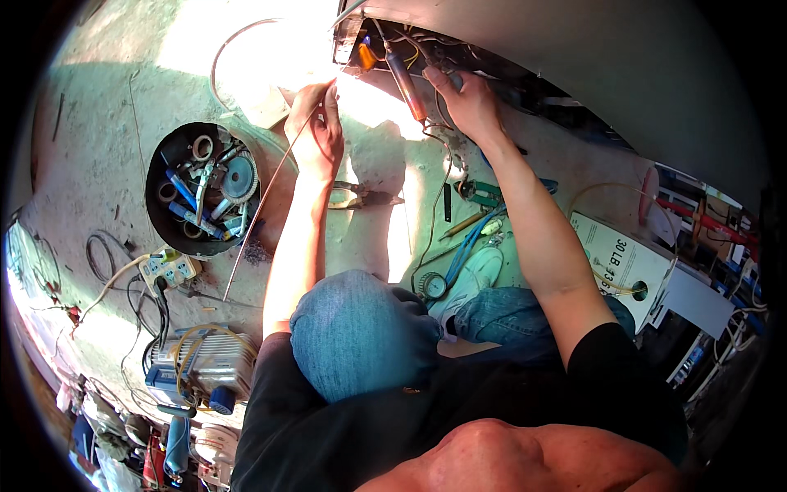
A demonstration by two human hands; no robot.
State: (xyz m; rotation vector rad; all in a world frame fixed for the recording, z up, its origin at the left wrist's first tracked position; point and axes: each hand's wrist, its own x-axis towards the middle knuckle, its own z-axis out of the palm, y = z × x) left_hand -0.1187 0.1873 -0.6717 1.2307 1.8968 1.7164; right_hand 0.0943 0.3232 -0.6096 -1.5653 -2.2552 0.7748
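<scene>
My left hand (316, 131) is closed, pinching a long thin copper-coloured brazing rod (261, 213) that slants down past my forearm. Its upper end points at the opening under a large grey appliance panel (574, 66). My right hand (469, 102) reaches to that same opening, thumb stretched along a dark piece; what the curled fingers hold is mostly hidden. Between the hands hangs a copper filter drier (404, 86), darkened at its upper part, with a thin tube leaving its lower end. An orange-yellow part (366, 56) and several wires show inside the opening.
A round black tub (153, 197) of tapes and tools stands left. Pliers (361, 198), a pressure gauge (432, 284) and blue hoses (469, 246) lie near my knees. A power strip (170, 271) and vacuum pump (213, 361) are lower left, a white carton (619, 254) right.
</scene>
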